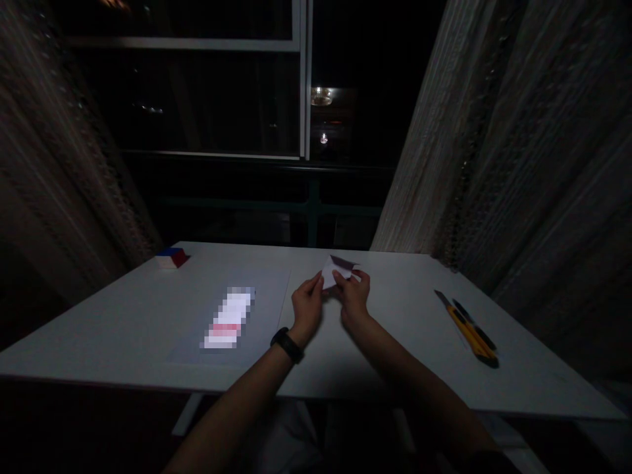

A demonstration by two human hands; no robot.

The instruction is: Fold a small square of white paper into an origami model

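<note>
Pinching folded paper — fingers either side.

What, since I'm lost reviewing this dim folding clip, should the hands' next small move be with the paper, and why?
Likely press the folded paper flat against the white table to set its crease. The left hand and right hand both pinch its near edge, a pointed flap sticks up, and the yellow utility knife lies apart at the right.

On your white table lies a sheet, a colored block left of it, a yellow cutter right
</note>
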